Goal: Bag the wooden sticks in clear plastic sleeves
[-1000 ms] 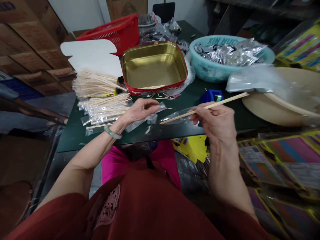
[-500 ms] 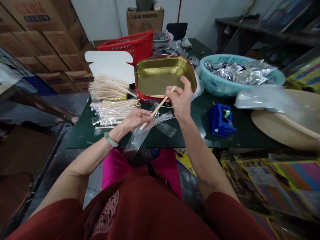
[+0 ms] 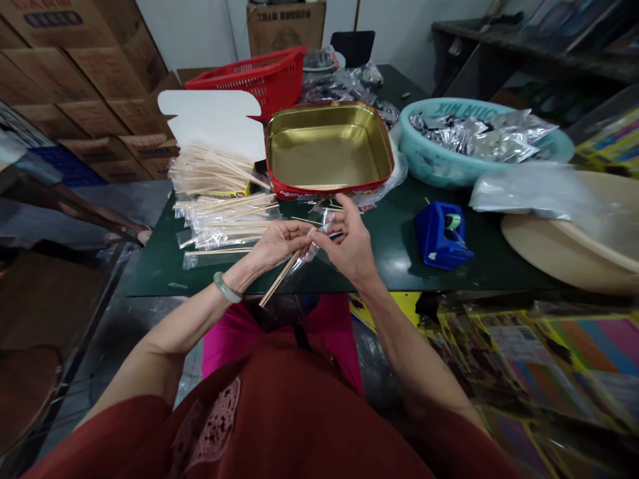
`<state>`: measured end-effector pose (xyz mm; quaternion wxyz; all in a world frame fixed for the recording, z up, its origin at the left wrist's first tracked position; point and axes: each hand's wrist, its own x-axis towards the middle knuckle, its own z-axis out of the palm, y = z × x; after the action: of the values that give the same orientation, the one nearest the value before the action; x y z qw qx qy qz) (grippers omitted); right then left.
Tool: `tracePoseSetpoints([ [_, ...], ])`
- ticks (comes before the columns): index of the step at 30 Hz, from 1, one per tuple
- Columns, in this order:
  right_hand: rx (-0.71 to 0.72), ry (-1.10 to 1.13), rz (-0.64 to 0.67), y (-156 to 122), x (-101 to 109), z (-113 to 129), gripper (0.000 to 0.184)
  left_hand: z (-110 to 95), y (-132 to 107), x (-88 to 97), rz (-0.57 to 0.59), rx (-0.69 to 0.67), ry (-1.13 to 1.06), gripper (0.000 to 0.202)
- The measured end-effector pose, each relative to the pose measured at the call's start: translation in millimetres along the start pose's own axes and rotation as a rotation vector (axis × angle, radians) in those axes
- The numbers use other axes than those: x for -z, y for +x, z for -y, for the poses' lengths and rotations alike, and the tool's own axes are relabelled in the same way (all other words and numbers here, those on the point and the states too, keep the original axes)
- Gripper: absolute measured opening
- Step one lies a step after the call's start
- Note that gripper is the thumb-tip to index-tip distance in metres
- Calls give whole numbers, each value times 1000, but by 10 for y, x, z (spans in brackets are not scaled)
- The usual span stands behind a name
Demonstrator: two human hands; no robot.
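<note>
My left hand (image 3: 283,241), with a pale green bangle (image 3: 227,287) at the wrist, pinches a small bundle of thin wooden sticks (image 3: 280,278) that slants down toward my lap. Close beside it, my right hand (image 3: 349,243) grips a clear plastic bag (image 3: 310,253) around the upper end of the sticks. The fingers of both hands nearly meet there. Just left of my hands lie bagged sticks (image 3: 224,226) in an overlapping row. Behind them a white-lidded box (image 3: 212,123) is heaped with loose sticks (image 3: 212,166). An open gold-lined tin (image 3: 329,143) has a few sticks along its near side.
A blue tape dispenser (image 3: 442,236) stands on the green table (image 3: 394,263) to the right. Beyond are a turquoise basin (image 3: 444,166) of silvery packets, a beige basin (image 3: 539,256) under clear plastic, and a red basket (image 3: 279,83). Cartons (image 3: 90,73) are stacked at left.
My right hand has come down from over the tin to meet my left hand. The sticks have slid lower, their free ends now pointing down toward my lap.
</note>
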<state>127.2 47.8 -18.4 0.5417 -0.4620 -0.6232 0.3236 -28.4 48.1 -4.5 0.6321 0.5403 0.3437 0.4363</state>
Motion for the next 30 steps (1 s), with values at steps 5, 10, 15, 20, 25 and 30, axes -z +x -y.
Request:
tracePoseSetpoints([
  [5, -21, 85, 24, -8, 31, 77, 21, -69, -66, -76, -22, 5, 121, 37],
  [10, 25, 22, 82, -101, 50, 115, 10, -83, -81, -80, -116, -62, 293, 33],
  [15, 401, -409, -266, -214, 123, 136, 13, -2, -78, -117, -144, -116, 392, 22],
  [20, 688, -689, -195, -274, 122, 189, 11, 6, -116, -172, -79, -224, 514, 26],
  [25, 668, -793, -121, -279, 132, 157, 17, -50, -161, -164, 29, -294, 727, 25],
  [30, 680, -754, -134, -299, 124, 81, 22, -98, -160, -176, 121, -348, 853, 29],
])
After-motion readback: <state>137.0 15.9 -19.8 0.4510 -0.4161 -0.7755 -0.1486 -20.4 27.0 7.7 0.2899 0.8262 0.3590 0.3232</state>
